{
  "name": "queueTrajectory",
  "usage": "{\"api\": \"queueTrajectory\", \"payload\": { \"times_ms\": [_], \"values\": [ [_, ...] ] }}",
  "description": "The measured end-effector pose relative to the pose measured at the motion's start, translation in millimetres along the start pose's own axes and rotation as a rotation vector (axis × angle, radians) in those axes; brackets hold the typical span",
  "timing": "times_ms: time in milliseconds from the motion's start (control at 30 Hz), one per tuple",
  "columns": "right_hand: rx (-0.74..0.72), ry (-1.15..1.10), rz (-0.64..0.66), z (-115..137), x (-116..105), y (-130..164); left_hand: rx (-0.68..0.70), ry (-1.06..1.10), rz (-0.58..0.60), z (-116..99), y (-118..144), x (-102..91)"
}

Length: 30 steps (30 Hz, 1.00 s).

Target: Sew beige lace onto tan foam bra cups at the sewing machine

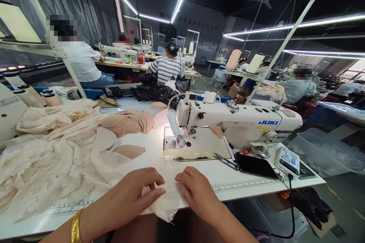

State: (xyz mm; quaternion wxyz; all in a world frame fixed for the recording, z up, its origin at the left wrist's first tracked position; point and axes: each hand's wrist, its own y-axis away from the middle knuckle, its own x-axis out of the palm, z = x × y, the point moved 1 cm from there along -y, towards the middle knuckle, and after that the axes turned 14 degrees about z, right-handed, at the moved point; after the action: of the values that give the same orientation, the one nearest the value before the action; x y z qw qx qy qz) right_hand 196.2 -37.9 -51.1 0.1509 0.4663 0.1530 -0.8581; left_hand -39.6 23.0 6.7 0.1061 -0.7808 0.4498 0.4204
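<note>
My left hand [134,193] and my right hand [196,190] rest side by side at the near edge of the white sewing table [251,180]. Both pinch a small piece of cream lace [168,201] that hangs partly over the table edge. A gold bangle sits on my left wrist. Behind the hands stands a white JUKI sewing machine [236,119], its needle plate [174,142] lit by a small lamp.
A heap of cream lace [42,159] and beige cup-shaped pieces [128,121] cover the table's left side. Scissors [225,159], a black phone [255,166] and a control panel [288,159] lie to the right. Other people sit at machines behind.
</note>
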Motion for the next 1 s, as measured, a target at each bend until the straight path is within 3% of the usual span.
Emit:
{"api": "queueTrajectory", "payload": {
  "times_ms": [67,133,267,333,433,533,600,767,867,1000],
  "values": [
    [-0.028,-0.079,-0.036,-2.5,-2.5,-4.9,-0.054,-0.102,-0.227,11.8,-9.9,-4.5],
    [-0.064,-0.189,-0.081,-2.2,-7.0,-7.0,-0.07,-0.21,-0.308,22.8,-24.4,-4.9],
    [0.02,-0.543,-0.125,3.3,-14.8,-8.7,-0.097,-0.284,-0.17,24.0,-48.1,3.0],
    [0.106,-0.708,-0.152,4.5,-15.0,-11.4,-0.104,-0.275,-0.165,18.5,-50.1,4.6],
    [0.174,-0.813,-0.234,1.1,-11.2,-20.0,-0.105,-0.244,-0.236,19.3,-40.9,-4.9],
    [0.169,-0.906,-0.336,-6.9,-5.9,-32.8,-0.133,-0.276,-0.374,34.9,-22.7,-27.5],
    [0.166,-0.996,-0.379,-12.3,-1.8,-41.0,-0.204,-0.38,-0.37,47.6,-12.0,-41.4],
    [0.184,-1.044,-0.349,-19.4,7.5,-49.5,-0.321,-0.527,-0.23,59.2,-10.3,-52.1],
    [0.182,-1.043,-0.351,-20.1,8.5,-48.1,-0.314,-0.494,-0.283,54.7,-19.4,-54.9],
    [0.162,-1.065,-0.337,-18.5,7.0,-47.6,-0.32,-0.334,-0.439,52.5,-29.3,-69.3]
  ]
}}
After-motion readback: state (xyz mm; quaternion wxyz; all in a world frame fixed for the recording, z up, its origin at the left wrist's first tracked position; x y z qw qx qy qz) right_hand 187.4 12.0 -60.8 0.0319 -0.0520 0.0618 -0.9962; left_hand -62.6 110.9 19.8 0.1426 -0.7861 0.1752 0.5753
